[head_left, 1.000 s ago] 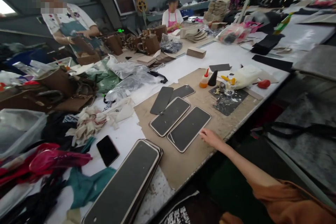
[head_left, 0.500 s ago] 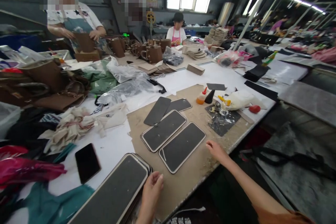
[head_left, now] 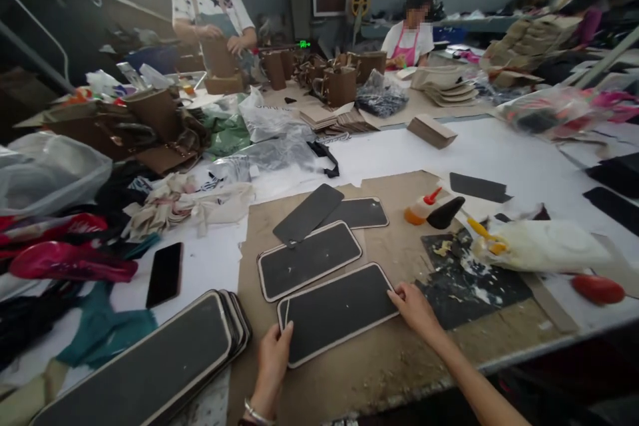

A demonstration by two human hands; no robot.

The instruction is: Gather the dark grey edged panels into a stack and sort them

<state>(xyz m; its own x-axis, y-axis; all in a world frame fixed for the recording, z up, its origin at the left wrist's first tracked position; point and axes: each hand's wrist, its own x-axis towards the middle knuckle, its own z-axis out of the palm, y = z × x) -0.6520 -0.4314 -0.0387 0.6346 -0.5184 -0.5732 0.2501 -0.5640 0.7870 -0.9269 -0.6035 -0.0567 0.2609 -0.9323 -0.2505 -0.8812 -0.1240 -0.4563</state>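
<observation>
A dark grey rectangular panel (head_left: 339, 313) with rounded corners and a pale border lies before me on brown paper. At its left end my left hand (head_left: 272, 356) grips the edge, thumb on top. My right hand (head_left: 412, 306) pinches the right edge between thumb and fingers. Just behind lies a similar bordered panel (head_left: 309, 263). Farther back, a plain grey piece (head_left: 309, 210) partly covers another bordered panel (head_left: 359, 213). To the left of my left hand is a stack of longer bordered panels (head_left: 150, 359).
Right of the panels are a glue bottle (head_left: 417, 213), a glue-smeared dark sheet (head_left: 469, 279), a whitish bag (head_left: 549, 246) and a red object (head_left: 598, 289). A phone (head_left: 164, 274) and cloth scraps lie left. Two people work behind brown bags (head_left: 342, 85).
My left hand has moved from beside the stack to the nearest panel's left end. My right hand has closed on its right edge. The panel is turned slightly and the view has shifted.
</observation>
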